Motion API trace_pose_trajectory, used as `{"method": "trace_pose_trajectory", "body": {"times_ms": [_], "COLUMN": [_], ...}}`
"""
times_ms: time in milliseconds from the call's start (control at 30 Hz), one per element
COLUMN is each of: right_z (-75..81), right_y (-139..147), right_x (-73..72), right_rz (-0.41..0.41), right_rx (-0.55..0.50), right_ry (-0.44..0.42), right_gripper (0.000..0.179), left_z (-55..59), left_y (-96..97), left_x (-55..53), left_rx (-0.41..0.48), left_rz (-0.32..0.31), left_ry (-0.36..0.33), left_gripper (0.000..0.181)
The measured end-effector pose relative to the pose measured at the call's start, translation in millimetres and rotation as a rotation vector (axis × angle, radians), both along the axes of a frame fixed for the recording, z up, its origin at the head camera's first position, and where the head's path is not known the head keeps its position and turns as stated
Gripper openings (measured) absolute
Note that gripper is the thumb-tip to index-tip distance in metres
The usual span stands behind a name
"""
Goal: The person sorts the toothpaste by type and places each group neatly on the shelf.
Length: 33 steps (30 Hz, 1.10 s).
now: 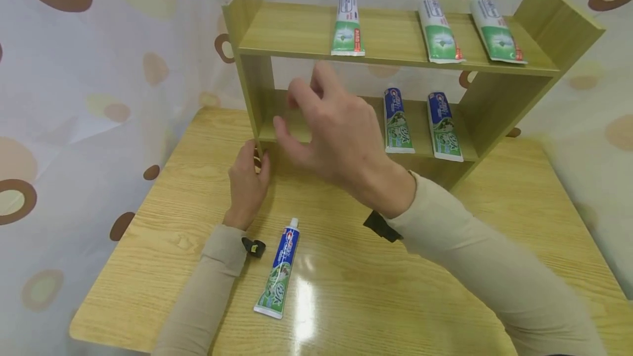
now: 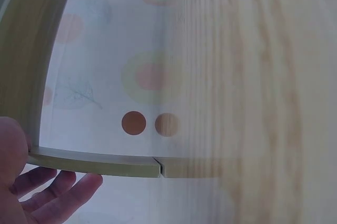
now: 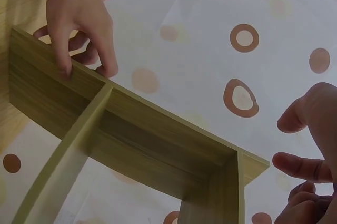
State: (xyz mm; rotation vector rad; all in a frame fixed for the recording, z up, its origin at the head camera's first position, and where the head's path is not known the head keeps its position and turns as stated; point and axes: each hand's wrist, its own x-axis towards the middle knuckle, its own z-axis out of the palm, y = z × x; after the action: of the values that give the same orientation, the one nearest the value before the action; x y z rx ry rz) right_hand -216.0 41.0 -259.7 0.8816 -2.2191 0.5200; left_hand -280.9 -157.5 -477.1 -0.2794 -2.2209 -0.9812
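Note:
My left hand (image 1: 247, 185) grips the lower left side panel of a two-tier wooden shelf (image 1: 292, 32). In the right wrist view, thumb and fingers of that hand straddle the panel's edge. Held in the air before the shelf's left half, my right hand (image 1: 341, 131) has thumb and bent fingers spread apart, with nothing between them. A blue and green toothpaste tube (image 1: 278, 273) lies on the table near my left wrist, white cap toward the shelf. Two matching toothpaste tubes (image 1: 398, 120) lie on the lower tier, partly right of my right hand.
Three white and green toothpaste tubes (image 1: 440, 32) lie on the upper tier, caps to the back, one standing apart toward the left. The shelf stands at the back of a wooden table (image 1: 395, 290), against a wall covering (image 1: 109, 43) patterned with circles.

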Motion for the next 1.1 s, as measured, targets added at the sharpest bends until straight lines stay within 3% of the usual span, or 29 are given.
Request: {"method": "trace_pose_trajectory", "body": {"times_ms": [167,500,733,1100], "right_z": [-10.6,-29.1,-50.8,-80.4], "right_y": [-2.3,-7.2,-10.0,-13.3], "right_x": [3.4,14.1,25.8,32.5], "right_rz": [0.007,-0.089,-0.075,-0.076], "right_rx": [0.018,0.158,0.2,0.256], "right_ry": [-0.091,-0.243,-0.317,-0.464], "right_gripper": [0.025,0.038,0.048,0.053], "left_z": [-0.3,-2.7,-2.1,-1.7], "left_y": [-0.8,-1.3,0.5,0.3], "left_x": [-0.7,-1.2,-1.5,-1.9], "left_rx": [0.008,0.017,0.04,0.027], "left_rz": [-0.005,-0.023,-0.034,-0.031], "left_ry": [0.006,0.012,-0.005,0.001], "left_gripper": [0.017,0.019,0.02,0.021]}}
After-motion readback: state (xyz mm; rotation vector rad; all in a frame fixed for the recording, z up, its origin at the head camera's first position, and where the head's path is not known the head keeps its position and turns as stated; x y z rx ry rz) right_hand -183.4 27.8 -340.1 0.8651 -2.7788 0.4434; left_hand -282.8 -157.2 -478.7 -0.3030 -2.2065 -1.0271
